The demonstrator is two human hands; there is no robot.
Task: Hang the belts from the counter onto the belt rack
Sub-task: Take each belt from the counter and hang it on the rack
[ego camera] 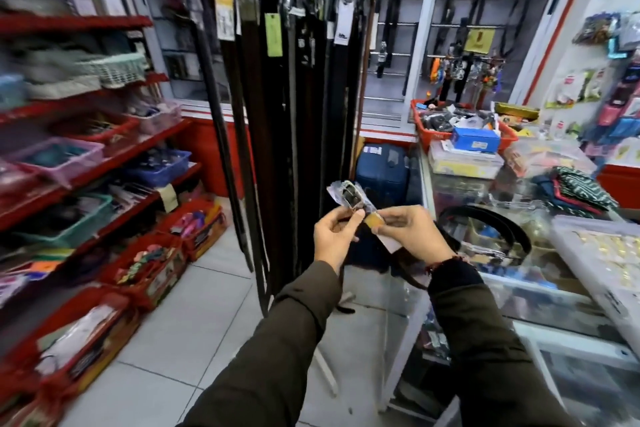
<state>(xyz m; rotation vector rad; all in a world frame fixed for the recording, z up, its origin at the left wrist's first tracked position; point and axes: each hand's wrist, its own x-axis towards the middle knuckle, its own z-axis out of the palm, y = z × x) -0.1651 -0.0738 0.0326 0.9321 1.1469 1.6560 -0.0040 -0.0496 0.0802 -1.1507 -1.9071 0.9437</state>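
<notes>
Both my hands hold one belt at its buckle end. The buckle (349, 197) is wrapped in clear plastic and points up and left. My left hand (334, 234) pinches the strap just below the buckle. My right hand (410, 230) grips the strap beside a yellow-brown tag (374, 220), and the brown strap (407, 270) loops down under my right wrist. The belt rack (294, 87) stands straight ahead, packed with several dark hanging belts with paper tags. A black belt (491, 222) lies coiled on the glass counter (519, 284) to my right.
Red shelves (104, 163) with baskets of goods line the left side. A red basket (460, 130) and boxes stand on the counter's far end, a clear tray (599, 253) on its near right. A blue suitcase (382, 172) stands behind the rack. White tiled floor (207, 322) lies between.
</notes>
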